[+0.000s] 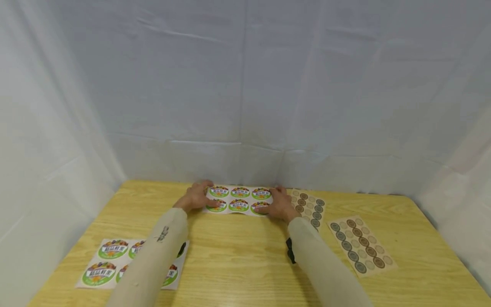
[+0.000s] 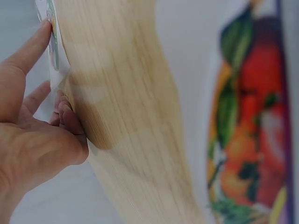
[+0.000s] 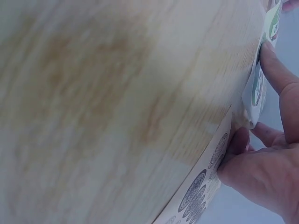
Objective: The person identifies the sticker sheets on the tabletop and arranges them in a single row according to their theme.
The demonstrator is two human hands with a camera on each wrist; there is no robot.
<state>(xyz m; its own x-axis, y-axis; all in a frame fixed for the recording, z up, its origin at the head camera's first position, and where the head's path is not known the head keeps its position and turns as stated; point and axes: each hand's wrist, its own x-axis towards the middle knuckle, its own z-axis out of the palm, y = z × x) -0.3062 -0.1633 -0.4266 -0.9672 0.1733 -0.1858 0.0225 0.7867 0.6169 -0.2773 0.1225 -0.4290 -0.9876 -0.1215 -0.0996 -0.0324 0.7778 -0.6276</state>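
Observation:
A white sheet of round fruit-label stickers (image 1: 239,198) lies across the far edge of the table, its green, red and purple prints facing up. My left hand (image 1: 197,197) holds its left end; in the left wrist view the thumb (image 2: 39,39) is on top and the other fingers are at the edge and partly hidden. At the right end, my right hand (image 1: 281,204) grips the sheet likewise, thumb (image 3: 275,67) on the printed face. The sheet's near edge looks slightly bowed up from the wood.
A second fruit-label sheet (image 1: 97,273) lies at the near left, partly under the left forearm. Two beige sheets of brown and grey round stickers rest at the right: one (image 1: 308,209) beside the right hand, another (image 1: 362,245) nearer. White curtains (image 1: 245,85) enclose the wooden table (image 1: 238,256).

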